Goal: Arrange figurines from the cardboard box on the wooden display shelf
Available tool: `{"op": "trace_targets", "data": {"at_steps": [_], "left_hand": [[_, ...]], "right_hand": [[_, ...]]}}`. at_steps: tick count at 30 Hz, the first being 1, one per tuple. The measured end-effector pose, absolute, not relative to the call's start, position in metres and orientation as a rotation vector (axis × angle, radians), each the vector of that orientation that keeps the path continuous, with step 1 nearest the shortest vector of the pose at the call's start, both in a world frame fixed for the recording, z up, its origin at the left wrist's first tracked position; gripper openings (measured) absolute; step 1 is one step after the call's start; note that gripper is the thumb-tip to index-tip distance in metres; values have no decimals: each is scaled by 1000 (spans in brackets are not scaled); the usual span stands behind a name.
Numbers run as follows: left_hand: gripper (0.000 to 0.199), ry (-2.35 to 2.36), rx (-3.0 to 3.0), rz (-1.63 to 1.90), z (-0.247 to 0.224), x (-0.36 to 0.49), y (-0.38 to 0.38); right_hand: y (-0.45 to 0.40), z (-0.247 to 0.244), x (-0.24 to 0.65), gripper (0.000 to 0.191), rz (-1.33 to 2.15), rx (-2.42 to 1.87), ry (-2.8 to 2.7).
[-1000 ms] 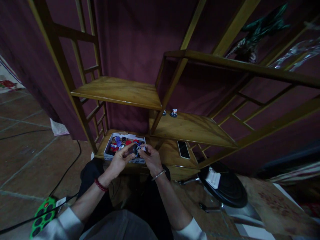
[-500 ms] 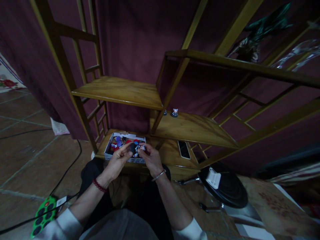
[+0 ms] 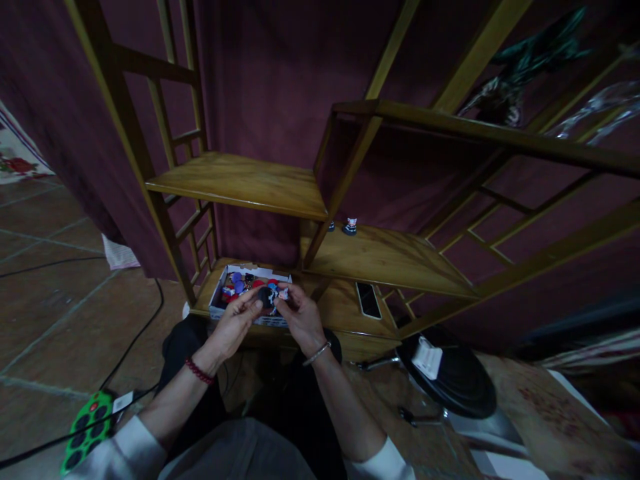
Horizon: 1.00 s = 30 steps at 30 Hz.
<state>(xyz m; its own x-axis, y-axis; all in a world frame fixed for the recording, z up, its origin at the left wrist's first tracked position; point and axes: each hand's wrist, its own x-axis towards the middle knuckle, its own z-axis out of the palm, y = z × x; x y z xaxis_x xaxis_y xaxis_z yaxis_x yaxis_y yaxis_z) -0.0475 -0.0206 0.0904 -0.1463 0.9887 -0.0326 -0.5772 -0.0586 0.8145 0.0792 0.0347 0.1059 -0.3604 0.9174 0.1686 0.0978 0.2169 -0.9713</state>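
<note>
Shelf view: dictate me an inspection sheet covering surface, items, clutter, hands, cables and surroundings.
Surface: wooden lower shelf; box and phone rest on it.
Items: dark-based figurine held above the box; another figurine stands on the shelf higher up, beside one partly hidden by a post.
Clutter: small coloured pieces mixed in the box.
Hands: left hand and right hand both grip the held figurine.
Cables: black cable crosses the green power strip on the floor.
Surroundings: purple curtain behind; black stool right.
</note>
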Motion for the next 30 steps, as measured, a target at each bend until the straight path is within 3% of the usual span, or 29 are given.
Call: {"op": "trace_targets", "data": {"at_steps": [8,30], "left_hand": [[39,826,653,1547,93,-49,-21],[26,847,530,1546,94,-52,-20]], "right_hand": [[36,107,80,20,1113,-991,-1755],[33,114,77,19,1012,-987,-1857]]}}
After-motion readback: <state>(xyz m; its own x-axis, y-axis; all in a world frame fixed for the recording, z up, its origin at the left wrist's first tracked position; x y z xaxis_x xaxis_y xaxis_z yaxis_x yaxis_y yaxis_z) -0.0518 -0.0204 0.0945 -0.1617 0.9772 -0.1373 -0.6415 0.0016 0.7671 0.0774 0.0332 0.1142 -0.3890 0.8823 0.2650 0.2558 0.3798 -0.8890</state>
